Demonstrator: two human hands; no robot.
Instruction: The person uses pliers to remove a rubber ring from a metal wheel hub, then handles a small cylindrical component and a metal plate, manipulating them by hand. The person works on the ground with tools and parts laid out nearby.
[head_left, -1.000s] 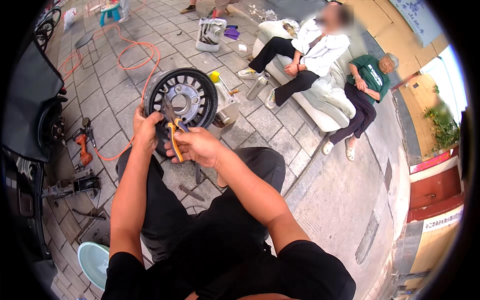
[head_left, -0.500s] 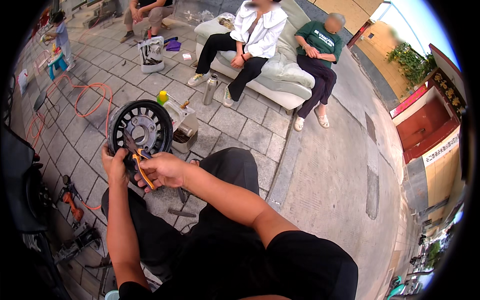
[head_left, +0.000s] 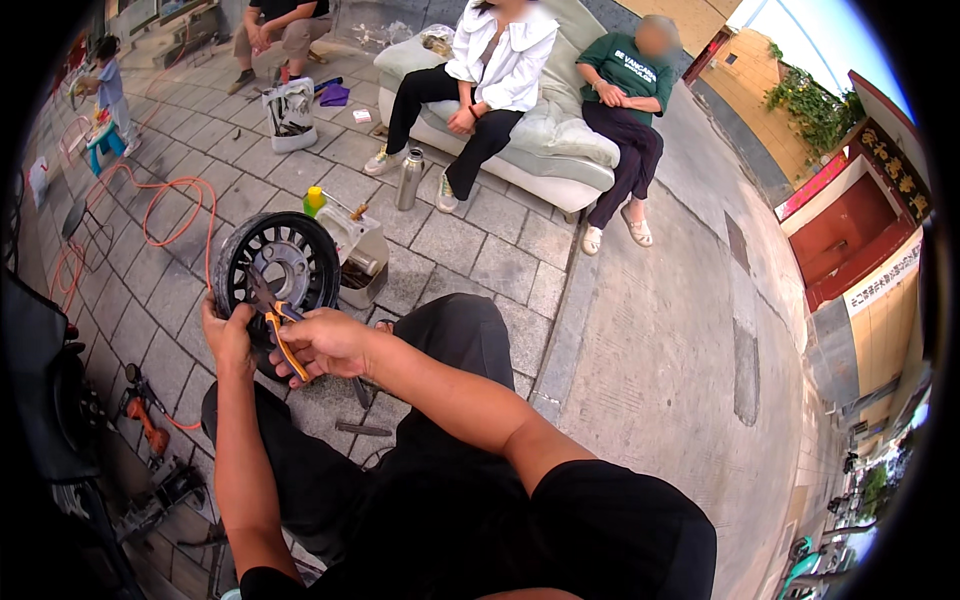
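Observation:
A black spoked wheel (head_left: 284, 252) with a grey metal hub stands tilted in front of my knees. My left hand (head_left: 230, 336) grips its near left edge, thumb on the face side and the other fingers mostly hidden behind. In my right hand (head_left: 328, 342) is a pair of pliers (head_left: 272, 324) with orange and dark handles. Their jaws point up at the wheel's left inner rim, near my left thumb. Whether the jaws are biting on anything there is too small to tell.
Behind the wheel stands a cut-open plastic tool container (head_left: 362, 262) with a yellow-capped bottle (head_left: 314, 200). An orange hose (head_left: 212, 220) loops across the paving. An orange-and-black air tool (head_left: 150, 428) and a metal bar (head_left: 363, 429) lie nearby. A steel flask (head_left: 409, 180) stands before a sofa (head_left: 565, 150) with two seated people.
The view has shifted slightly, so the background sits a little further left. Both hands, the wheel and the pliers keep nearly the same places relative to each other.

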